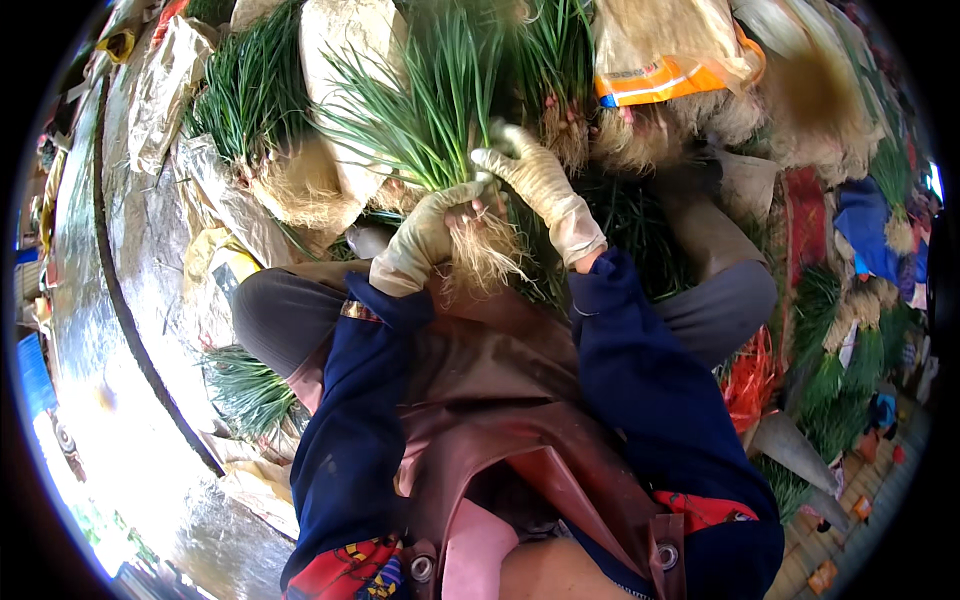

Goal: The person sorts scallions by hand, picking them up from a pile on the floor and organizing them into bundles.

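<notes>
Spring-onion bunch (435,120), long axis running outward from the apron (500,365), is clasped just above its roots (484,252) by the left hand (415,243); right hand (540,188) adjoins the stems (445,165), grasp indeterminable.

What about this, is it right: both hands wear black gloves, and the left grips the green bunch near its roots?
No: the head view shows off-white gloves, not black. The left hand does grip the green bunch near its roots.

- I count two gloved hands either side of twelve: left hand (412,245), right hand (540,188)
- One held green bunch (435,125), twelve
- One orange-banded sack (670,50), one o'clock
- Two knees (282,315), nine and three
</notes>
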Available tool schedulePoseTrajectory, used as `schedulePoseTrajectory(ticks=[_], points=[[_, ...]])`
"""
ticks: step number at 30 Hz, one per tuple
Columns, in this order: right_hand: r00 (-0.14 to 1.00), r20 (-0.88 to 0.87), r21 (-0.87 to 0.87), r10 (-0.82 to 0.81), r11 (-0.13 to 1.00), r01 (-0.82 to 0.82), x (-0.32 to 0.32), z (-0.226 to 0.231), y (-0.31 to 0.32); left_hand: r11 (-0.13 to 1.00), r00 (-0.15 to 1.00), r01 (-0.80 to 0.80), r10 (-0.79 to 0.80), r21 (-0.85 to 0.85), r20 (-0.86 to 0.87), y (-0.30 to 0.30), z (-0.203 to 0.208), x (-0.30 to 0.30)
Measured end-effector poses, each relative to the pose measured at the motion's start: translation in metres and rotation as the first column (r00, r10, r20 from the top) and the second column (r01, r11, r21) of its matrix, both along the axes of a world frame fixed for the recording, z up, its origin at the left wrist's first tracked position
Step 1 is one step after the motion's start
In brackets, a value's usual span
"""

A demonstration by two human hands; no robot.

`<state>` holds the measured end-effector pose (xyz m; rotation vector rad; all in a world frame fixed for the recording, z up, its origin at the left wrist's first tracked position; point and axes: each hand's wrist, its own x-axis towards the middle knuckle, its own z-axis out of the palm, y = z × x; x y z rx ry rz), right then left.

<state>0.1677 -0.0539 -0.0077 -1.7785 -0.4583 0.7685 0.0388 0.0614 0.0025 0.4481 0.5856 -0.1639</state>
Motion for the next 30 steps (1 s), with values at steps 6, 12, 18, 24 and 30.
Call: schedulePoseTrajectory(ticks=[6, 12, 18, 24, 30], points=[[0.923, 0.359, -0.171, 0.139, 0.982, -0.081, -0.006, -0.007, 0.006, 0.996, 0.995, -0.052, 0.046, -0.075, -0.09, 0.003, -0.011, -0.01], [0.904, 0.427, -0.36, -0.002, 0.917, 0.172, 0.019, -0.01, -0.008, 0.996, 0.996, -0.066, 0.069, 0.055, -0.052, 0.002, 0.009, -0.015], [0.831, 0.493, -0.732, 0.257, 0.638, 0.237, 0.035, 0.003, 0.009, 0.988, 0.98, -0.084, 0.106, -0.132, 0.166, 0.021, 0.014, -0.016], [0.998, 0.029, -0.55, 0.051, 0.835, -0.026, 0.046, -0.033, 0.015, 0.959, 0.974, -0.169, 0.198, 0.227, -0.11, 0.016, 0.014, -0.007], [0.675, 0.633, -0.403, 0.378, 0.906, -0.13, -0.021, 0.022, -0.015, 0.985, 0.993, 0.049, -0.03, 0.165, -0.116, 0.013, -0.012, -0.012]])
